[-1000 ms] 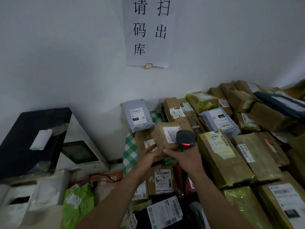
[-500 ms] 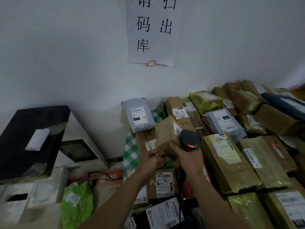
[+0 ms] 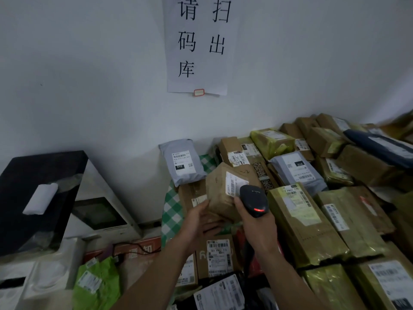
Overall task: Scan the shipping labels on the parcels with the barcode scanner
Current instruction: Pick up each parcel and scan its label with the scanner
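Note:
A small brown parcel [image 3: 220,193] stands tilted above the pile, its white shipping label [image 3: 234,184] turned to the right. My left hand [image 3: 201,222] touches its lower left side with relaxed fingers. My right hand [image 3: 256,227] grips a black barcode scanner [image 3: 253,200], whose red light is lit, right beside the label. The scanner's head covers part of the label.
Brown, yellow-taped and grey parcels [image 3: 310,222] fill the surface to the right and back. A grey mailer [image 3: 183,164] leans on the wall. A black and white machine [image 3: 67,202] stands at the left, a green bag [image 3: 96,285] below it. A paper sign [image 3: 199,43] hangs above.
The brown parcel has turned so its label faces right instead of toward me. My left hand's grip has loosened to a touch. The scanner stays close to the label.

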`<state>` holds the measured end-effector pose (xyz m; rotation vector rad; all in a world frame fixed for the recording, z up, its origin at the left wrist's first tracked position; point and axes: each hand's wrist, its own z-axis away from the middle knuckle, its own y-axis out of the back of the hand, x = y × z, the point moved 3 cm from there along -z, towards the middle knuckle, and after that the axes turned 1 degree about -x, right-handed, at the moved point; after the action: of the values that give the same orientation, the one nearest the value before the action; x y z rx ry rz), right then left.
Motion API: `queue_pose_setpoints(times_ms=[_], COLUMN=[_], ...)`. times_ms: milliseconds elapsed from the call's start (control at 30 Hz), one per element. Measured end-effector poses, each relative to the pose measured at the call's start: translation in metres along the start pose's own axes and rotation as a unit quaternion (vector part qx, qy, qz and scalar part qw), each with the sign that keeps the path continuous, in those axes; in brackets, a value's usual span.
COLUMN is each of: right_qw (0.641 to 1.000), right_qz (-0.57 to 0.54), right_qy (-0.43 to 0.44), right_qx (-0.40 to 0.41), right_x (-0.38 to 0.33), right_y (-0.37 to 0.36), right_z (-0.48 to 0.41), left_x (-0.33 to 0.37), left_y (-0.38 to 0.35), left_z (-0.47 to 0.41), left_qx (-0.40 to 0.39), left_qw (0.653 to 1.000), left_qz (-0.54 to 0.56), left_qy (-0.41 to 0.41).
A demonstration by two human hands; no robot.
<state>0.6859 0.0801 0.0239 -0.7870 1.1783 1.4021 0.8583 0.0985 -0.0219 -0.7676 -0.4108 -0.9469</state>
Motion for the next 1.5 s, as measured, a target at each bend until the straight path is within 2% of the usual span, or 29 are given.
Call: queue_pose_setpoints(times_ms=[100, 167, 233, 333, 433, 567, 667, 767, 867, 1067, 1333, 1433, 1500], right_qw=[1.0, 1.0, 1.0, 0.999, 0.998, 0.997, 0.996, 0.995, 0.993, 0.989, 0.987, 0.987, 0.986], right_qz=[-0.01, -0.01, 0.0, 0.002, -0.019, -0.061, -0.085, -0.094, -0.103, -0.133, -0.147, -0.146, -0.146], right_qy=[-0.006, 0.0, 0.012, 0.026, 0.018, 0.004, -0.001, 0.017, 0.015, -0.016, -0.051, -0.057, -0.059], right_qx=[-0.007, -0.009, -0.019, -0.04, -0.051, -0.041, -0.034, -0.033, -0.05, -0.055, -0.044, -0.048, -0.053], right_x=[0.002, 0.002, 0.001, -0.006, -0.015, -0.027, -0.041, -0.067, -0.084, -0.074, -0.048, -0.042, -0.043], right_y=[0.003, 0.005, 0.005, 0.006, 0.012, 0.04, 0.065, 0.088, 0.1, 0.117, 0.13, 0.13, 0.129], right_z=[0.005, 0.011, 0.017, 0.029, 0.039, 0.04, 0.029, 0.013, -0.009, -0.049, -0.083, -0.09, -0.091], left_x=[0.005, 0.006, 0.007, 0.006, 0.003, 0.011, 0.028, 0.05, 0.067, 0.082, 0.067, 0.064, 0.065], left_y=[0.004, 0.006, 0.004, 0.005, 0.005, -0.01, -0.035, -0.073, -0.114, -0.184, -0.206, -0.207, -0.206], left_z=[0.008, 0.014, 0.026, 0.034, 0.036, 0.028, 0.014, -0.005, -0.029, -0.071, -0.125, -0.135, -0.136], left_qx=[0.001, 0.02, 0.029, 0.016, -0.009, -0.004, 0.003, -0.026, -0.055, -0.019, 0.021, 0.045, 0.073], left_qw=[0.998, 0.994, 0.988, 0.985, 0.987, 0.988, 0.985, 0.982, 0.98, 0.98, 0.97, 0.944, 0.889], left_qz=[-0.002, -0.058, -0.11, -0.127, -0.12, -0.098, -0.083, -0.092, -0.109, -0.149, -0.221, -0.304, -0.42], left_qy=[-0.061, -0.094, -0.103, -0.113, -0.104, -0.119, -0.149, -0.164, -0.158, -0.131, -0.101, -0.119, -0.166])
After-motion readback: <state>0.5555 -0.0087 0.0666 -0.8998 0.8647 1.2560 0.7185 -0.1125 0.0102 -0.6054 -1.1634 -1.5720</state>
